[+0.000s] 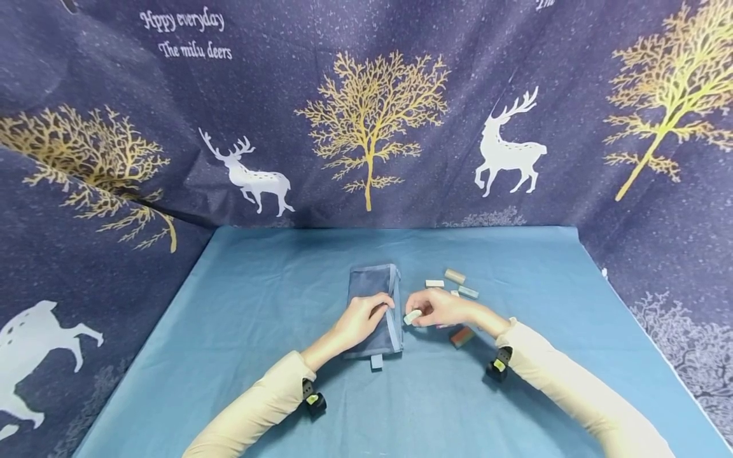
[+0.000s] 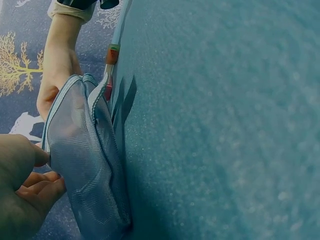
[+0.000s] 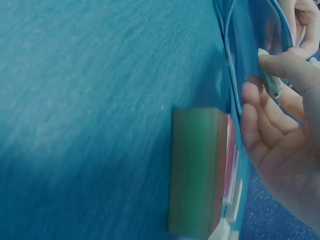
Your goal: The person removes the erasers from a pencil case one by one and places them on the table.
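A blue zippered mesh pouch lies on the blue cloth, its zip side facing right. The left hand reaches across it and pinches the edge of its opening between thumb and fingers; the left wrist view shows the pouch gaping at the top. Just right of that opening, the right hand holds a small whitish eraser between thumb and fingers. In the right wrist view the eraser overlaps the pouch's mouth, with the other fingers loosely bent below it.
Right of the pouch lie a tan block, a white block, a teal block and an orange-and-green block. Some pieces are partly hidden by the right hand. A light blue square piece shows at the pouch's near edge.
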{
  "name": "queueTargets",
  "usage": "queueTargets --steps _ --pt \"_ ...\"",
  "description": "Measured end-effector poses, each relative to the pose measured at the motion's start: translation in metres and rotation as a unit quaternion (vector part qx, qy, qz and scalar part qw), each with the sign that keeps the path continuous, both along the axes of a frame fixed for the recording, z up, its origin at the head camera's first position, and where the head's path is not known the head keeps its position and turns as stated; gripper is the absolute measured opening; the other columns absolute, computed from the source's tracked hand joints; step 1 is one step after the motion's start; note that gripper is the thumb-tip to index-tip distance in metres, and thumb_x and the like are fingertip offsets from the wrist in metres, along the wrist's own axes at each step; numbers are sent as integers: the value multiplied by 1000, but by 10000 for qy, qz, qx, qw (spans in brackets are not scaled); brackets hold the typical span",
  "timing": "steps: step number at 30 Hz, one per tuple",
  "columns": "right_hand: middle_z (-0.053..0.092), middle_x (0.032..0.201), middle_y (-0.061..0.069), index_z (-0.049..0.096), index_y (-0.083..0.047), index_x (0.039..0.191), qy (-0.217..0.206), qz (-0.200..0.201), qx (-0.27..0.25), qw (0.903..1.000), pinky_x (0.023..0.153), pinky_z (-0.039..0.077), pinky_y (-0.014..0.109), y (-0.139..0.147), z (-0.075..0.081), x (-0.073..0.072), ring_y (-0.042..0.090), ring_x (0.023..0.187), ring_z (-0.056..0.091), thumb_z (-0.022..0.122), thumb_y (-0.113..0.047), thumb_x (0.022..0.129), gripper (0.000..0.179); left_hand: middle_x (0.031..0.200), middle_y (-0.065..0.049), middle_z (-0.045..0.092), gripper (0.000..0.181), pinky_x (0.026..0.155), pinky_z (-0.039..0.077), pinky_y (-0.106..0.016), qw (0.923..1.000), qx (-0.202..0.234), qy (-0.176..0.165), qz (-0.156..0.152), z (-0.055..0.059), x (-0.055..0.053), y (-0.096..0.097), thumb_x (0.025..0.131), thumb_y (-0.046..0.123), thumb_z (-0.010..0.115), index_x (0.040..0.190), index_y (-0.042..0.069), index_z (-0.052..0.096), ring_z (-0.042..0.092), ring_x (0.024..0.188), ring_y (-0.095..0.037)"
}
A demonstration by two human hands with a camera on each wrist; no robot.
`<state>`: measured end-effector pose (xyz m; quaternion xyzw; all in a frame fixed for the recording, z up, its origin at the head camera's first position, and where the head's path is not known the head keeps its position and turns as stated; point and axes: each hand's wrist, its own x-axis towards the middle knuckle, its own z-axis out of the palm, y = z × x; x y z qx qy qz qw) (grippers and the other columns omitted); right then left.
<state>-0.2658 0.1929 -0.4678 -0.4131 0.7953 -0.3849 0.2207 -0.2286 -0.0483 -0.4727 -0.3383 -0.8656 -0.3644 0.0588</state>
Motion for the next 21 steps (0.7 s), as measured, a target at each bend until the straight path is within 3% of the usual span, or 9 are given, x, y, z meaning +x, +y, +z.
queueTargets --steps 6,11,21 --pt "60 73 10 59 -8 97 -199 -81 -13 9998 45 44 23 10 0 1 21 49 51 59 -16 89 11 72 6 59 19 44 31 -16 10000 -69 20 13 -1 0 0 96 14 45 103 12 63 30 44 0" --pt "59 72 13 58 -7 98 -231 -152 -105 9996 45 42 22 16 2 0 26 49 49 58 -13 89 11 70 4 58 19 43 31 -16 9999 -111 -49 74 -1 0 1 96 14 45 103 13 62 29 43 -1" --pt "61 78 -1 61 -13 94 326 -544 82 9980 54 44 21 27 10 -3 4 58 49 62 -12 86 8 74 2 61 19 43 31 -17 9999 -68 -90 78 1 1 3 96 13 45 104 11 63 28 42 0"
